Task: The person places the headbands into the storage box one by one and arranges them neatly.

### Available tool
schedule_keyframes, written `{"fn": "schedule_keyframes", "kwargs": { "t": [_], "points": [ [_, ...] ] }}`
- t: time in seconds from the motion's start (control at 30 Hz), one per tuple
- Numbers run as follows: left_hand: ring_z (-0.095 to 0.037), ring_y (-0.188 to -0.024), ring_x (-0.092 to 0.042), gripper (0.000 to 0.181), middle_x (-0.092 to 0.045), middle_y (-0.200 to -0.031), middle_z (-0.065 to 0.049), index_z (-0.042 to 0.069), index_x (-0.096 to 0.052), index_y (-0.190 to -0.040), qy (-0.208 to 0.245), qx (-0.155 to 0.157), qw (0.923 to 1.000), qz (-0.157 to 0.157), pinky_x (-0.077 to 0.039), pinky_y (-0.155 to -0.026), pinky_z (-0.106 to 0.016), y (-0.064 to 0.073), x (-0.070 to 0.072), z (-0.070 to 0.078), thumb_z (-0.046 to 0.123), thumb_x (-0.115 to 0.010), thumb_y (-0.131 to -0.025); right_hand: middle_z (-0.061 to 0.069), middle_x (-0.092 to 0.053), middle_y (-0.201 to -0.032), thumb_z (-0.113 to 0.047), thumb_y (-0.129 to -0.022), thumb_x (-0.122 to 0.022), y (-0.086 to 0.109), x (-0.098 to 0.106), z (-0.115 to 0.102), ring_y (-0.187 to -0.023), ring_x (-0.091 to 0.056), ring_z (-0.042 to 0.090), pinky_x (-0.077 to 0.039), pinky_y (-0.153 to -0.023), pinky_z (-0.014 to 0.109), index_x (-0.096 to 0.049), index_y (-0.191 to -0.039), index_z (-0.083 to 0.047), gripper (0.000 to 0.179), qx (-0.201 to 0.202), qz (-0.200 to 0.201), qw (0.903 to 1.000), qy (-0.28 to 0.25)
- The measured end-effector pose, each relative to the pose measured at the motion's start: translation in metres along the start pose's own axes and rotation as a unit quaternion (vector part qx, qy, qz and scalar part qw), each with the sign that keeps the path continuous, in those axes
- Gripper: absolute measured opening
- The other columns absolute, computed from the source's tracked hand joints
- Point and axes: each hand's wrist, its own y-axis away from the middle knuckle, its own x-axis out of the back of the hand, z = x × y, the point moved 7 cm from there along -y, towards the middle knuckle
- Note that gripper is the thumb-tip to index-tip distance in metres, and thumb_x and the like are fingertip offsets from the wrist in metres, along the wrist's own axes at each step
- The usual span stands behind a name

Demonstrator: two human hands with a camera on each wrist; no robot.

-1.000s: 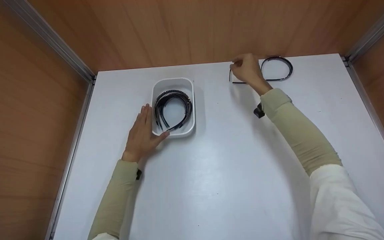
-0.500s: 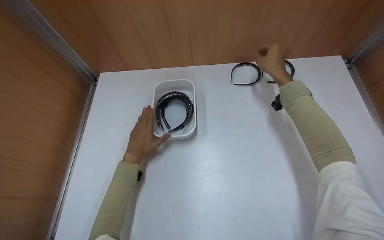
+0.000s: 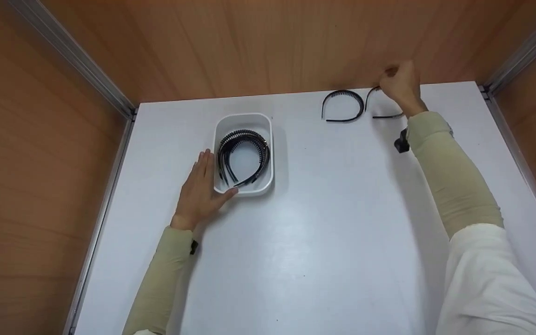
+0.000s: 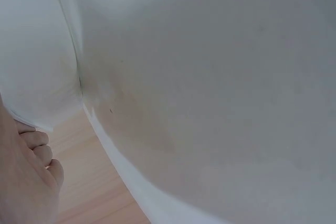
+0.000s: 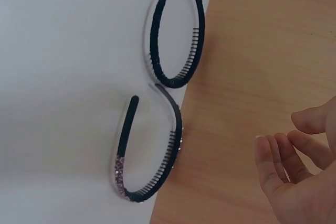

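Observation:
A white plastic box (image 3: 272, 158) on the table holds several black toothed headbands (image 3: 266, 158), overlapped in a loop. My left hand (image 3: 196, 193) lies along its left side, fingers straight and thumb at the near corner. Two more headbands lie by the back wall. The left one, plain black (image 3: 362, 110), shows whole; the right one, with sparkly stones (image 5: 119, 174), is partly hidden in the head view under my right hand (image 3: 403, 86). In the right wrist view that hand's fingers are loosely bent, thumb apart, with nothing between them.
The white table (image 3: 305, 242) ends at a wooden back wall (image 3: 249, 46). Wooden panels with metal rails (image 3: 105, 186) stand at left and right. A small black camera (image 3: 402, 142) sits at my right wrist.
My right hand has moved right, from above the left headband to above the right one, uncovering the left headband. My left hand stays against the box.

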Motion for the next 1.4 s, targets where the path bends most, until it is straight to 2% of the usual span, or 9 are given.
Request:
{"fn": "schedule_keyframes", "kwargs": {
  "t": [0.27,0.43,0.63,0.77,0.83,0.93,1.1,1.27,1.4],
  "points": [
    [-0.035,-0.167,-0.012,0.118,-0.014,-0.177,-0.025,-0.005,-0.011,-0.169,-0.008,0.004,1.0,0.001,-0.018,-0.136,-0.048,0.0,0.002,-0.002,0.073,-0.062,-0.095,0.001,-0.066,-0.128,-0.027,-0.105,-0.057,-0.008,0.016,0.026,-0.11,-0.058,0.01,-0.049,-0.084,0.026,-0.07,-0.142,-0.01,0.042,-0.041,0.007,0.9991,0.002],
    [-0.034,-0.167,-0.011,0.119,-0.014,-0.178,-0.024,-0.004,-0.01,-0.169,-0.009,0.005,0.9999,-0.002,-0.018,-0.136,-0.047,0.0,0.001,-0.003,0.075,-0.061,-0.095,-0.006,-0.065,-0.115,-0.024,-0.103,-0.058,-0.01,0.023,0.045,-0.106,-0.057,0.009,-0.048,-0.083,0.026,-0.071,-0.137,-0.007,0.041,-0.049,0.023,0.9985,-0.005],
    [-0.037,-0.166,-0.013,0.119,-0.015,-0.177,-0.024,-0.005,-0.014,-0.169,-0.002,-0.006,0.9999,0.011,-0.019,-0.135,-0.05,-0.001,0.0,0.001,0.075,-0.062,-0.094,-0.007,-0.063,-0.102,-0.017,-0.1,-0.06,-0.01,0.031,0.063,-0.095,-0.054,0.007,-0.047,-0.08,0.025,-0.075,-0.116,-0.008,0.024,-0.036,0.056,0.9973,-0.031],
    [-0.035,-0.167,-0.012,0.119,-0.014,-0.178,-0.023,-0.004,-0.013,-0.169,0.0,-0.004,1.0,0.009,-0.017,-0.136,-0.047,-0.002,-0.001,0.001,0.075,-0.061,-0.095,-0.003,-0.061,-0.099,-0.014,-0.099,-0.059,-0.009,0.034,0.075,-0.091,-0.052,0.007,-0.044,-0.079,0.025,-0.07,-0.099,-0.014,0.011,-0.008,0.084,0.9954,-0.047],
    [-0.035,-0.167,-0.012,0.119,-0.014,-0.178,-0.023,-0.004,-0.013,-0.169,0.002,-0.006,1.0,0.008,-0.016,-0.136,-0.046,-0.002,-0.002,0.001,0.075,-0.062,-0.094,-0.003,-0.06,-0.098,-0.014,-0.099,-0.059,-0.007,0.033,0.082,-0.091,-0.051,0.007,-0.043,-0.079,0.025,-0.066,-0.097,-0.018,0.009,-0.002,0.093,0.9946,-0.047],
    [-0.035,-0.167,-0.012,0.119,-0.014,-0.178,-0.023,-0.004,-0.013,-0.169,0.004,-0.006,1.0,0.005,-0.016,-0.136,-0.046,-0.002,-0.003,0.002,0.074,-0.063,-0.094,-0.001,-0.059,-0.1,-0.012,-0.099,-0.058,-0.005,0.028,0.094,-0.093,-0.05,0.009,-0.042,-0.08,0.026,-0.066,-0.103,-0.012,0.009,-0.017,0.09,0.9952,-0.034],
    [-0.035,-0.167,-0.012,0.119,-0.014,-0.178,-0.023,-0.003,-0.013,-0.169,0.009,-0.004,0.9999,0.005,-0.015,-0.137,-0.046,-0.002,-0.003,0.002,0.074,-0.063,-0.094,0.004,-0.059,-0.114,-0.015,-0.101,-0.057,-0.002,0.016,0.113,-0.107,-0.052,0.017,-0.047,-0.086,0.028,-0.068,-0.131,0.003,0.036,-0.086,0.05,0.995,0.001],
    [-0.034,-0.167,-0.012,0.12,-0.014,-0.178,-0.023,-0.003,-0.012,-0.169,0.009,-0.003,0.9999,0.007,-0.015,-0.136,-0.046,-0.003,-0.003,0.002,0.074,-0.064,-0.094,0.018,-0.059,-0.13,-0.013,-0.102,-0.054,0.0,0.004,0.124,-0.127,-0.05,0.029,-0.05,-0.092,0.031,-0.064,-0.139,0.009,0.044,-0.088,0.036,0.9955,0.009],
    [-0.033,-0.167,-0.011,0.119,-0.013,-0.178,-0.022,-0.003,-0.011,-0.169,0.008,-0.001,1.0,0.003,-0.015,-0.137,-0.045,-0.003,-0.003,0.002,0.074,-0.063,-0.095,0.022,-0.059,-0.127,-0.009,-0.102,-0.053,0.003,-0.004,0.13,-0.126,-0.05,0.031,-0.05,-0.092,0.034,-0.064,-0.138,0.012,0.043,-0.076,0.041,0.9962,0.01]
  ]
}}
